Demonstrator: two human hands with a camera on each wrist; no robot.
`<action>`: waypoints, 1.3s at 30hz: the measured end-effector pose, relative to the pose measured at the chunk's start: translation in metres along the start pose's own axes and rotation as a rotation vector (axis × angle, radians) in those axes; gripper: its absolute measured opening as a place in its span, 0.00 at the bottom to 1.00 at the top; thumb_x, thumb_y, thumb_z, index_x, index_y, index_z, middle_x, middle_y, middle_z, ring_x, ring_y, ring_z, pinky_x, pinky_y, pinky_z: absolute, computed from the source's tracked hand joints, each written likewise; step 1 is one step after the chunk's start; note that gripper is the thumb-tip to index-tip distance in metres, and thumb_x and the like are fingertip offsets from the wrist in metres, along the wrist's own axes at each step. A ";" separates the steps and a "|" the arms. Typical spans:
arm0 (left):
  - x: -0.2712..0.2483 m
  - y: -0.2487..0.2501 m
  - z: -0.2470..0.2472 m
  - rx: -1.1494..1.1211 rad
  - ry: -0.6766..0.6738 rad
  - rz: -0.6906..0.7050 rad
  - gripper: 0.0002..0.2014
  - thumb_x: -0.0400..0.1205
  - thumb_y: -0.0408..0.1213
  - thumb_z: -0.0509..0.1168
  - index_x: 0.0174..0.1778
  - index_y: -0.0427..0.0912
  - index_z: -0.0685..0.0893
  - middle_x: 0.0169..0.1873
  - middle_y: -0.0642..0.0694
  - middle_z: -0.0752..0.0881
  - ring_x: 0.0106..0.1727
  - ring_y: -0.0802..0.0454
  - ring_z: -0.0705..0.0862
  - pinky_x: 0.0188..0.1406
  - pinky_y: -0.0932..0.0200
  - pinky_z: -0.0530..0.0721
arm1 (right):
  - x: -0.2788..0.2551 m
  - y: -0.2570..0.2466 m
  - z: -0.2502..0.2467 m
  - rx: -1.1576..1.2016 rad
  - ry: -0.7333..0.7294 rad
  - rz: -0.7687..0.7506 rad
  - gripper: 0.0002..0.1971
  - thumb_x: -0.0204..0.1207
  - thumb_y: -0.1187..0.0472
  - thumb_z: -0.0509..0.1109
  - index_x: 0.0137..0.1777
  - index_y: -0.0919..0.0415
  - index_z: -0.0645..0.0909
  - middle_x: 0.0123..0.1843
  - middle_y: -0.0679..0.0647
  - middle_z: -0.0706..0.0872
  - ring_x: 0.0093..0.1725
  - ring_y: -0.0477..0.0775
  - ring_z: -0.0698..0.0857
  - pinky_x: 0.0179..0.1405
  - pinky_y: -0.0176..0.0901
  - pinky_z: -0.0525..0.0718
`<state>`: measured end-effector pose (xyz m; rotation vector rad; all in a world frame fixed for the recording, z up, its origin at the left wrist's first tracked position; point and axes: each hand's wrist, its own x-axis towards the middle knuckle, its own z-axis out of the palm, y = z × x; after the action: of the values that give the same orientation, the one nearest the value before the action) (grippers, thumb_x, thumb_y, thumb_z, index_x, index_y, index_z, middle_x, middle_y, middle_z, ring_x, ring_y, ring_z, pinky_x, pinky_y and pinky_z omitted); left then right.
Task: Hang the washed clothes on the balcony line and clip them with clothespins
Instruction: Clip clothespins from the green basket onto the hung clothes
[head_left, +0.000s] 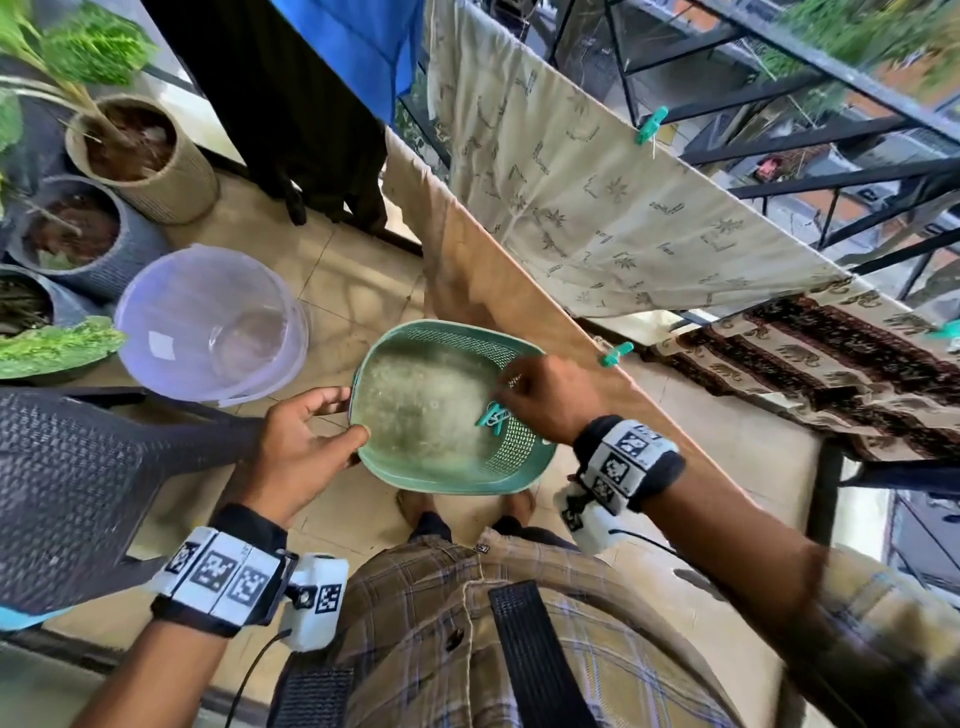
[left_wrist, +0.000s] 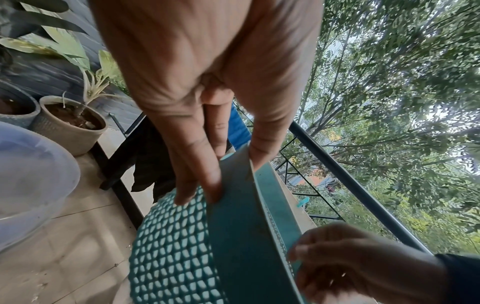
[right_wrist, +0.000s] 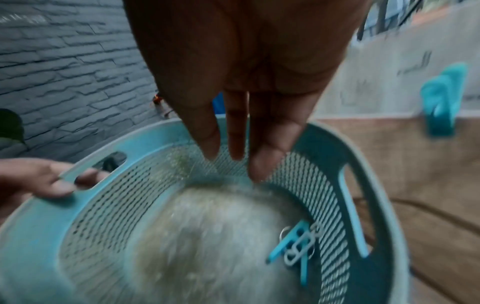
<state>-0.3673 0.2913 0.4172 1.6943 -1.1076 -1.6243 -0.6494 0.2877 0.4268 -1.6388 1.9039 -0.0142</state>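
Observation:
My left hand (head_left: 345, 413) grips the left rim of a teal perforated basket (head_left: 447, 480), thumb inside and fingers under the edge (left_wrist: 228, 170). Two or three teal clothespins (head_left: 493, 418) lie at the basket's right inner wall. My right hand (head_left: 511, 389) reaches into the basket with straight fingers (right_wrist: 231, 164) and holds nothing, hovering just above and beyond the clothespins (right_wrist: 296, 246). On the lines hang a tan cloth (head_left: 483, 270), a cream patterned cloth (head_left: 597, 197) and a dark elephant-print cloth (head_left: 810, 353), each with a teal pin (head_left: 617, 353) (head_left: 650, 124).
A clear plastic tub (head_left: 208, 322) stands on the tiled floor left of the basket, with plant pots (head_left: 145, 156) behind it. A dark wicker chair (head_left: 78, 493) is at my left. Black railing (head_left: 779, 130) runs along the right. A black garment (head_left: 291, 104) and blue cloth (head_left: 363, 41) hang farther off.

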 end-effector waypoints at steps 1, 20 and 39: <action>-0.001 0.000 0.000 -0.002 0.011 0.006 0.19 0.73 0.25 0.76 0.45 0.58 0.87 0.48 0.58 0.89 0.51 0.45 0.90 0.44 0.48 0.92 | 0.001 -0.006 0.011 -0.063 -0.098 0.012 0.13 0.73 0.43 0.73 0.52 0.48 0.88 0.48 0.51 0.91 0.50 0.56 0.88 0.46 0.40 0.79; -0.027 -0.007 0.000 -0.031 0.060 -0.010 0.23 0.58 0.48 0.76 0.51 0.59 0.87 0.47 0.69 0.89 0.53 0.49 0.91 0.48 0.40 0.92 | 0.023 -0.028 0.067 -0.354 -0.320 0.074 0.05 0.72 0.60 0.70 0.39 0.61 0.79 0.47 0.64 0.88 0.44 0.63 0.87 0.36 0.43 0.78; -0.027 -0.020 -0.010 -0.049 0.125 0.020 0.23 0.75 0.26 0.76 0.66 0.43 0.86 0.52 0.61 0.87 0.45 0.52 0.90 0.35 0.57 0.90 | 0.045 -0.066 0.014 -0.602 -0.365 -0.258 0.11 0.71 0.67 0.71 0.52 0.58 0.85 0.49 0.59 0.87 0.52 0.64 0.87 0.39 0.45 0.81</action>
<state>-0.3521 0.3234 0.4160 1.7224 -1.0137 -1.4994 -0.5855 0.2373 0.4212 -2.0871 1.4803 0.7642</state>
